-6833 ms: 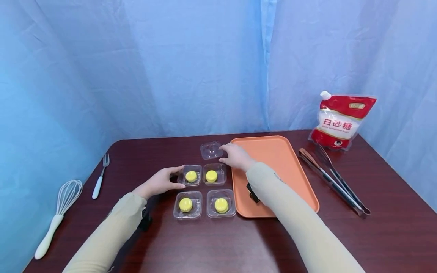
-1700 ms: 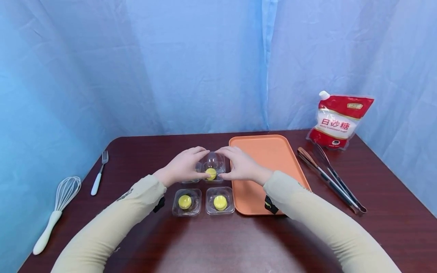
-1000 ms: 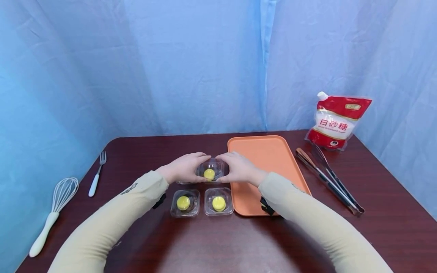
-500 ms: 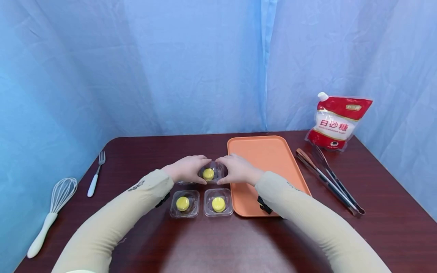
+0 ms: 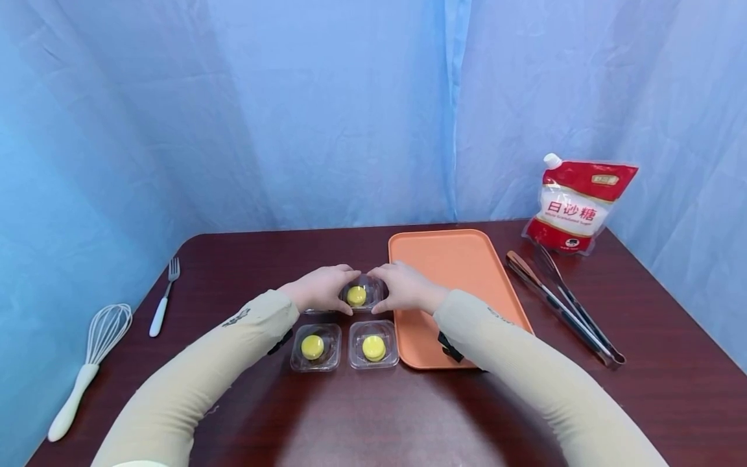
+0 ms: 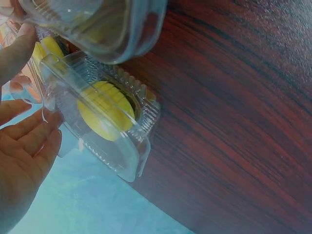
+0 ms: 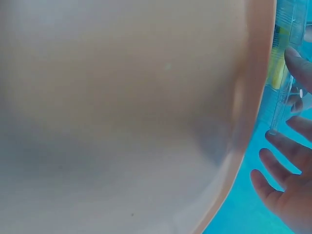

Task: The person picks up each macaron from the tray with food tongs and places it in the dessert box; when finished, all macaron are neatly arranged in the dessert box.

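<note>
Both hands close around a clear plastic box [image 5: 375,290] in the back row, with its lid lowered over a yellow macaron [image 5: 356,296]. My left hand [image 5: 322,287] grips its left side, thumb at the near corner and fingers at the far one. My right hand [image 5: 406,288] mirrors this on the right side; in the right wrist view its thumb and index fingertip meet the rim of the box [image 7: 279,105]. Largely hidden by the left hand in the head view, the back left box [image 6: 139,148] shows in the left wrist view with its own macaron [image 6: 106,111].
Two more boxes, front left [image 5: 331,359] and front right [image 5: 390,359], each hold a macaron. An orange tray [image 5: 446,250] lies right beside them. Tongs [image 5: 566,305] and a sugar pouch [image 5: 578,207] are farther right; a fork [image 5: 165,298] and whisk [image 5: 93,363] lie left.
The lid that lay behind the boxes has been brought over the back right box and lowered onto it. The left hand has moved right from the back left box. Lately both hands barely move.
</note>
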